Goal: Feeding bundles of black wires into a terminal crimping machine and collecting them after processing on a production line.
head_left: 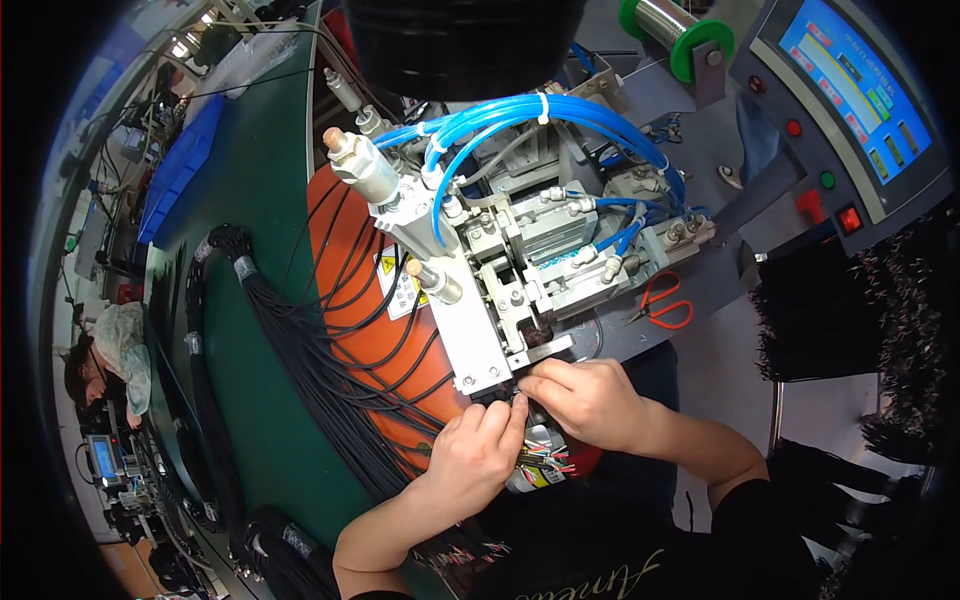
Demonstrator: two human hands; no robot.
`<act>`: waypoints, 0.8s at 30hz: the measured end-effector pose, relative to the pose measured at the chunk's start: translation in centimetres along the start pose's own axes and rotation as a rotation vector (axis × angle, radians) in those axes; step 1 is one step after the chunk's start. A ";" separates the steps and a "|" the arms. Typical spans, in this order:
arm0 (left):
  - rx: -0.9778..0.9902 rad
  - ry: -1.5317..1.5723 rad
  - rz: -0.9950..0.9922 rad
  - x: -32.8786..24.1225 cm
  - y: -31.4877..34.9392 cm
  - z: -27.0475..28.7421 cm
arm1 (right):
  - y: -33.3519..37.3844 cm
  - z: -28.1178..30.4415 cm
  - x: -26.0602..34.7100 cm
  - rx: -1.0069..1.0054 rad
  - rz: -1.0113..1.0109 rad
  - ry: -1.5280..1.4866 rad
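Holding thin coloured wire ends [540, 458] up to the grey metal press machine [500, 300], the person works with both hands close together. The left hand [478, 450] is curled with fingers pinched on the wires. The right hand [585, 398] pinches them too, right at the machine's mouth. I think the wires are being fed in; next needs a steady, straight push. Long black cables [330, 370] lie beside.

green bench [265, 160]: black cable bundles [300, 330] (draped across), blue tray [180, 165], grey machine [520, 250].
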State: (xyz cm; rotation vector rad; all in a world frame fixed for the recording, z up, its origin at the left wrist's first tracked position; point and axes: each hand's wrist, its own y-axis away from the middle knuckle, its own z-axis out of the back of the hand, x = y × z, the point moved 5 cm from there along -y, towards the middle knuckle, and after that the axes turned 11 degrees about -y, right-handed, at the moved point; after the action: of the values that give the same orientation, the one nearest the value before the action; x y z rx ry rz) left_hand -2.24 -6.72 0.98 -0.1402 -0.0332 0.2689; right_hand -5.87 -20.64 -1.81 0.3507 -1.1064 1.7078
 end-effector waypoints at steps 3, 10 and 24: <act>-0.002 0.007 -0.001 -0.1 0.0 0.0 | -0.2 -0.2 0.2 0.060 0.009 0.024; 0.015 -0.005 -0.014 -0.2 -0.1 0.0 | -0.7 -0.5 1.1 0.262 -0.093 0.234; -0.088 0.164 0.127 2.2 1.5 -0.4 | 2.2 -1.6 -2.7 -0.078 -0.524 -0.543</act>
State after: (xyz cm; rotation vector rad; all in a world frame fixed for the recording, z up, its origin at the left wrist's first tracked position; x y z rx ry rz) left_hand -0.50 -4.78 0.42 -0.2524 0.1276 0.3824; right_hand -6.14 -21.08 -5.59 1.0017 -1.3139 1.1221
